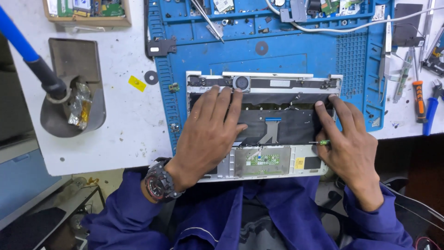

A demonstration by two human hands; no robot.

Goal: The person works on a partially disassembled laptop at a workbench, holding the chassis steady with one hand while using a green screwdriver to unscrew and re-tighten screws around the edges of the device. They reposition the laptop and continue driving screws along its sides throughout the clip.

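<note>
Far left on the white bench (pixel 125 134): a grey metal stand (pixel 74 88) with crumpled foil, a blue-handled tool (pixel 27 51) resting in it. Just right of that, a small yellow tag (pixel 137 83) and a dark washer (pixel 151 77). Centre, on the blue work mat (pixel 277 51): an opened laptop base (pixel 263 125), silver frame, black sheet across the middle, small round fan (pixel 241 83) at the top edge, green board below near the front. Left hand (pixel 208 134), wristwatch (pixel 158 181) at the cuff, laid flat on the left half of the black sheet, fingers (pixel 222 99) stretched out and slightly spread, gripping nothing. Right hand (pixel 347 139) at the right edge of the base, forefinger and middle finger pressed onto the upper right corner, remaining fingers curled around a thin green-tipped screwdriver (pixel 320 142). Further right: tweezers (pixel 385 60), an orange-handled screwdriver (pixel 418 99), blue-handled pliers (pixel 432 109).
</note>
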